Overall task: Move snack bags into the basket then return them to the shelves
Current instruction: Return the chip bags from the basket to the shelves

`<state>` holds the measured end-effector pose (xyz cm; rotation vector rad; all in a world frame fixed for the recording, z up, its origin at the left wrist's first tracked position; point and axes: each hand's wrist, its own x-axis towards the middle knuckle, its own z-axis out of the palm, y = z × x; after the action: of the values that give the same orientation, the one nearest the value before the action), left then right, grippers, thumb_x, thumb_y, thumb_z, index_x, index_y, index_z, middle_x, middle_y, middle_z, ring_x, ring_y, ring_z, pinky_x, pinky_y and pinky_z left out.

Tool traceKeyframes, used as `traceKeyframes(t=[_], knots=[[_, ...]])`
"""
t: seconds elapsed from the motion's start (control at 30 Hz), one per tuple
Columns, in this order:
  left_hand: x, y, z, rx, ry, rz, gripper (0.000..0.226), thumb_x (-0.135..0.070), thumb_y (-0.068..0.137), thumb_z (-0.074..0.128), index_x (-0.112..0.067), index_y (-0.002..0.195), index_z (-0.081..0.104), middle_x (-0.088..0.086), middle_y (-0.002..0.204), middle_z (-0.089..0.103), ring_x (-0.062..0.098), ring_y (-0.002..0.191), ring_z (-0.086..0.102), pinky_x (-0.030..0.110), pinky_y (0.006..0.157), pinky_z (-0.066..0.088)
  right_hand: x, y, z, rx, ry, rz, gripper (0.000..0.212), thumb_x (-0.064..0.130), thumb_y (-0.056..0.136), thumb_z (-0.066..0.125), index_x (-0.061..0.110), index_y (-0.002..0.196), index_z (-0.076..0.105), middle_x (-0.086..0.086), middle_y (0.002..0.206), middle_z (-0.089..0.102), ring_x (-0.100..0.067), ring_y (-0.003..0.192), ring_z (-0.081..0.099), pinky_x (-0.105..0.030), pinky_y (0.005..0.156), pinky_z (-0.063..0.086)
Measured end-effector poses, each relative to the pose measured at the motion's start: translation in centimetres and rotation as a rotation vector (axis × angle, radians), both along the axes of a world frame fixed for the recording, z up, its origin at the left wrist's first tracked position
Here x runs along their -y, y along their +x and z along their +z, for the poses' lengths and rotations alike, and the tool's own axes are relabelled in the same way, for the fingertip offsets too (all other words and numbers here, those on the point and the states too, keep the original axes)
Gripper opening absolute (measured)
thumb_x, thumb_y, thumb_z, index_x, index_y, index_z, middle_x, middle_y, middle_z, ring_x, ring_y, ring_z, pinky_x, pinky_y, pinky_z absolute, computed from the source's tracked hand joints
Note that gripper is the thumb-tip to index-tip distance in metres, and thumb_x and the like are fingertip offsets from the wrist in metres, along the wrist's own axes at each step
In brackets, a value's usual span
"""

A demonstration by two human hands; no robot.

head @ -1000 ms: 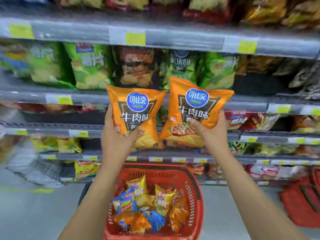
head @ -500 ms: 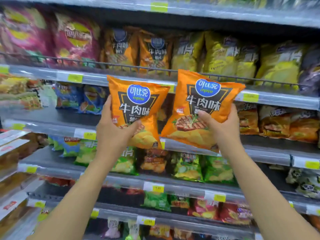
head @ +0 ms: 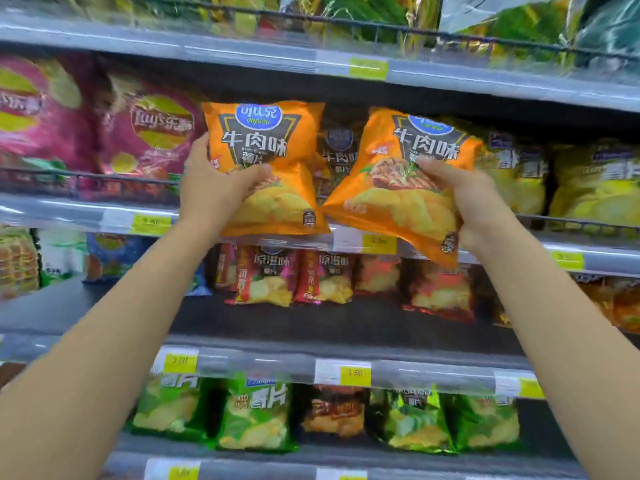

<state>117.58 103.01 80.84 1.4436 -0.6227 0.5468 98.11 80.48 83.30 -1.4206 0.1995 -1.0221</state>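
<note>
Gripping, left hand (head: pixel 214 188): arm raised, thumb across left beef-flavour chip bag (head: pixel 266 161), upright.
Right hand (head: pixel 474 202): arm raised, clasping right beef-flavour chip bag (head: pixel 398 188), tilted.
Bags: before upper shelf (head: pixel 346 239), lower corners nearly touching.

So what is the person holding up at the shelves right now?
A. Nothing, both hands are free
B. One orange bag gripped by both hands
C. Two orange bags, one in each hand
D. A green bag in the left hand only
C: the left hand grips one orange bag, and the right hand grips a second orange bag, both raised in front of the shelf.
</note>
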Motion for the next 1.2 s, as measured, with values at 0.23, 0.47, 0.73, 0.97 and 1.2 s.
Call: traceKeyframes(t=[0.23, 0.47, 0.73, 0.97, 1.2], knots=[[1.7, 6.2, 4.9, 0.075, 0.002, 0.006, 0.079, -0.047, 0.061, 0.085, -0.016, 0.125, 0.050, -0.005, 0.108, 0.064, 0.014, 0.100, 0.061, 0.033, 0.096, 0.048, 0.1, 5.1, 3.0, -0.112, -0.028, 0.006, 0.065, 0.033, 0.059, 0.086, 0.011, 0.118, 0.067, -0.012, 0.102, 0.074, -0.029, 0.089, 0.072, -0.044, 0.078, 0.058], [2.9, 10.3, 4.8, 0.210, 0.296, 0.049, 0.096, -0.041, 0.075, 0.079, -0.015, 0.149, 0.023, 0.017, 0.133, 0.055, 0.035, 0.120, 0.053, 0.041, 0.102, 0.043, 0.4, 8.7, 4.2, -0.097, -0.067, -0.059, 0.084, 0.036, 0.052, 0.092, 0.010, 0.124, 0.059, -0.013, 0.104, 0.073, -0.030, 0.084, 0.073, -0.043, 0.071, 0.059], [3.0, 8.9, 3.9, 0.261, 0.268, 0.209, 0.105, -0.040, 0.075, 0.079, -0.014, 0.152, 0.013, 0.024, 0.140, 0.038, 0.039, 0.126, 0.044, 0.039, 0.104, 0.034, 0.2, 12.9, 4.9, -0.046, -0.272, -0.179, 0.073, 0.041, 0.061, 0.087, 0.019, 0.125, 0.058, -0.001, 0.107, 0.071, -0.020, 0.090, 0.071, -0.038, 0.078, 0.059], [3.2, 8.4, 3.8, 0.479, 0.380, 0.453, 0.102, -0.044, 0.081, 0.073, -0.007, 0.153, 0.012, 0.026, 0.151, 0.022, 0.041, 0.138, 0.026, 0.042, 0.115, 0.026, -0.2, 14.4, 4.2, -0.194, -0.556, -0.437, 0.075, 0.043, 0.082, 0.073, 0.011, 0.139, 0.036, 0.004, 0.120, 0.053, -0.010, 0.105, 0.049, -0.025, 0.089, 0.038], [2.4, 6.1, 3.0, 0.535, 0.398, 0.582, 0.078, -0.049, 0.090, 0.058, -0.008, 0.149, 0.026, 0.028, 0.144, 0.032, 0.042, 0.134, 0.031, 0.048, 0.111, 0.027, -0.2, 11.4, 3.3, -0.560, -0.627, -0.452, 0.092, 0.061, 0.077, 0.067, 0.013, 0.145, 0.026, -0.008, 0.139, 0.049, -0.028, 0.118, 0.052, -0.035, 0.092, 0.044]])
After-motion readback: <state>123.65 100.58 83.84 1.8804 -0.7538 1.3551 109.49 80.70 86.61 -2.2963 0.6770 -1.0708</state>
